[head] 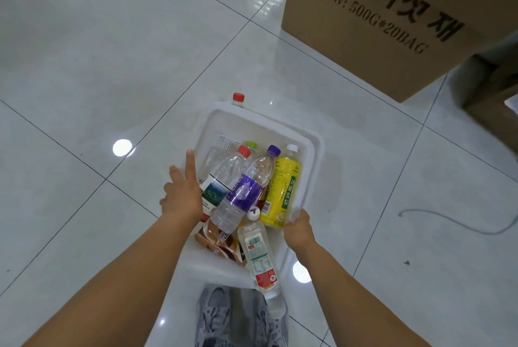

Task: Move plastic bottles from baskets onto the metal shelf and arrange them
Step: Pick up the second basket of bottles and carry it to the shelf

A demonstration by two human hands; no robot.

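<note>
Glossy tiled floor. Left hand (182,192), fingers straight and spread, braces the left wall of the white basket (266,125) holding the plastic bottles (244,192); right hand (298,230) curls round its right rim. Best carried level, both sides supported, so no bottle rolls out.
</note>
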